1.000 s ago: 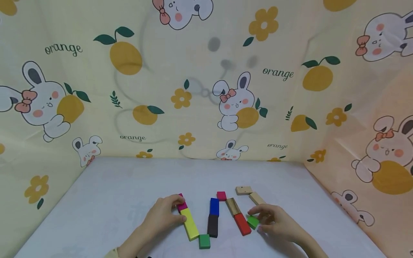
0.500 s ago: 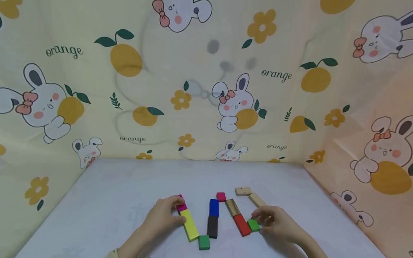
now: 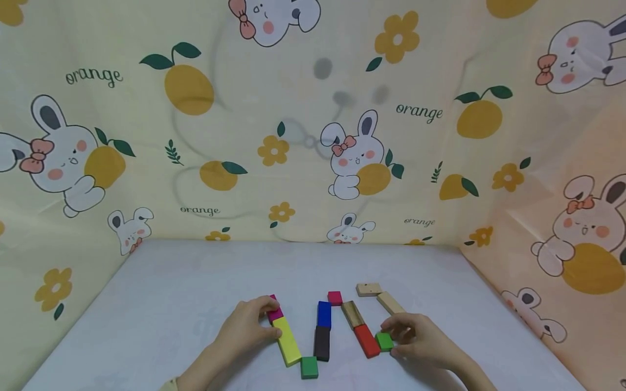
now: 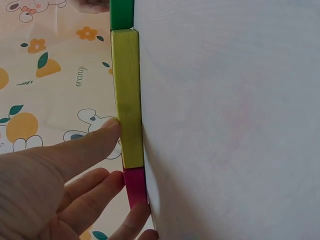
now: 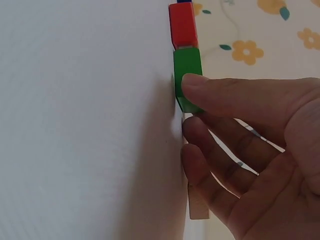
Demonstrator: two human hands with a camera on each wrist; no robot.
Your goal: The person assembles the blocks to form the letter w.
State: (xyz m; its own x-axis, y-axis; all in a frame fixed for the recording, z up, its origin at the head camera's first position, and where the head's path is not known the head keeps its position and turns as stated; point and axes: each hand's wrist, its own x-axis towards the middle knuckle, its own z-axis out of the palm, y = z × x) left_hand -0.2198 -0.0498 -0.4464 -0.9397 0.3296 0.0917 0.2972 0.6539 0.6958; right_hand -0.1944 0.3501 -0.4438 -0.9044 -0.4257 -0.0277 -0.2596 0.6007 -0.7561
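My left hand (image 3: 246,323) rests against a row of wooden blocks: its thumb touches the side of the long yellow block (image 3: 286,342), and its fingers touch the magenta block (image 4: 135,184) at the far end. With thumb and fingers, my right hand (image 3: 423,339) pinches a bright green block (image 3: 384,342) whose corner meets the lower end of the red block (image 3: 366,340). The right wrist view has the thumb across the green block's face, with the finger behind it partly hidden. A darker green block (image 3: 310,367) stands at the yellow block's near end.
Mid-table, a black block (image 3: 322,343) and a blue block (image 3: 324,314) form a line, with a pinkish-red cube (image 3: 335,297) above. A brown block (image 3: 352,314) adjoins the red one. Two pale wooden blocks (image 3: 368,289) lie behind my right hand. Printed cloth (image 3: 293,81) walls the table.
My right hand has shifted slightly right and turned the bright green block, which now sits straighter beside the red block's lower end. The left hand stays in place.
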